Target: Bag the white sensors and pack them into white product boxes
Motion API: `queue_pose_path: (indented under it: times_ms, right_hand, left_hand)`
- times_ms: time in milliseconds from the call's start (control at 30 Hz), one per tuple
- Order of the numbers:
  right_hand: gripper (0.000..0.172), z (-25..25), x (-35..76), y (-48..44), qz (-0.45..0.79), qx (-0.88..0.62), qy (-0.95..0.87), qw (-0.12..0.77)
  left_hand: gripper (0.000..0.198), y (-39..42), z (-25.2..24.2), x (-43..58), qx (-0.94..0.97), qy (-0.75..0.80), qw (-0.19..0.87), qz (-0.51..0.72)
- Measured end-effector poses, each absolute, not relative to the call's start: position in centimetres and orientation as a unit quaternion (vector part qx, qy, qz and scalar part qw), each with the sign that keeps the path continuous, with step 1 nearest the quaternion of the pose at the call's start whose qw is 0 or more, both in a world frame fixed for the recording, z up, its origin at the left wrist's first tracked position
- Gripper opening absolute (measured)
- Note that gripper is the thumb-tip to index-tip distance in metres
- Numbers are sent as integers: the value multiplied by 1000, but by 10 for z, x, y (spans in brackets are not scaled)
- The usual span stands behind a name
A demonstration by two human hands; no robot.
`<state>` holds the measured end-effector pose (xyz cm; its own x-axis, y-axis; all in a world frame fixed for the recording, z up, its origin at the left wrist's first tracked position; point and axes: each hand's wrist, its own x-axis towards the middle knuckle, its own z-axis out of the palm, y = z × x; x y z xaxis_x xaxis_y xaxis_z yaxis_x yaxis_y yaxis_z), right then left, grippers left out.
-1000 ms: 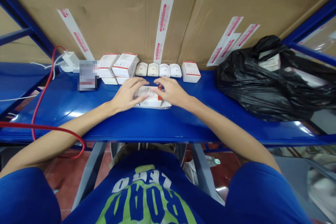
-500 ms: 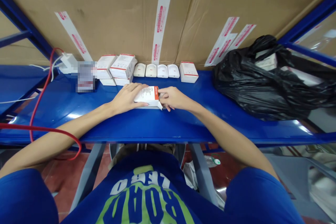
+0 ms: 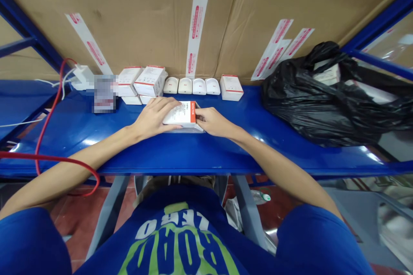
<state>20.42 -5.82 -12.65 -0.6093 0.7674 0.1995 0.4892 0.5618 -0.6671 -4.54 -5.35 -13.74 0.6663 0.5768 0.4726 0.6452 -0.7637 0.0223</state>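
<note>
A white carton with an orange end band (image 3: 179, 114) lies on the blue shelf in front of me, on top of a flat white sheet or second carton (image 3: 200, 129). My left hand (image 3: 154, 116) grips the carton's left end, with fingers over its top. My right hand (image 3: 213, 122) presses against its right end. Behind them stand several white cartons (image 3: 150, 81), several small white plastic devices (image 3: 192, 86) in a row, and one more white carton (image 3: 231, 88).
A black plastic bag (image 3: 322, 99) holding white cartons sits on the blue metal shelf (image 3: 245, 154) at right. A red cable (image 3: 48, 111) and a white charger (image 3: 83, 77) lie at left, beside a blurred item (image 3: 105, 93). Taped cardboard (image 3: 129, 30) stands behind.
My hands have moved from spread on top of the carton to either end of it. The carton has turned, and its orange band now faces up at the right end.
</note>
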Motion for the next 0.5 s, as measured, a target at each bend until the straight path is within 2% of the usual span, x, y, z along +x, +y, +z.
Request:
queue_pose_path:
  times_ms: [133, 267, 333, 433, 500]
  right_hand:
    - [17, -121, 211, -50, 302, -365, -815, 334]
    - [22, -112, 235, -31, 264, -412, -686, 539]
    - [25, -109, 246, -24, 237, -422, -629, 609]
    - [28, -109, 249, -22, 244, -422, -617, 618]
    - [25, -112, 240, -27, 279, -426, -629, 588]
  left_hand:
    - [72, -53, -129, -47, -901, -359, 80, -230]
    - [84, -54, -95, -59, -866, -411, 96, -268]
    - [95, -53, -68, -69, -829, -467, 105, -290]
    - [103, -42, -25, -83, -733, -611, 125, -270]
    - [95, -26, -5, -92, -658, -706, 133, -224]
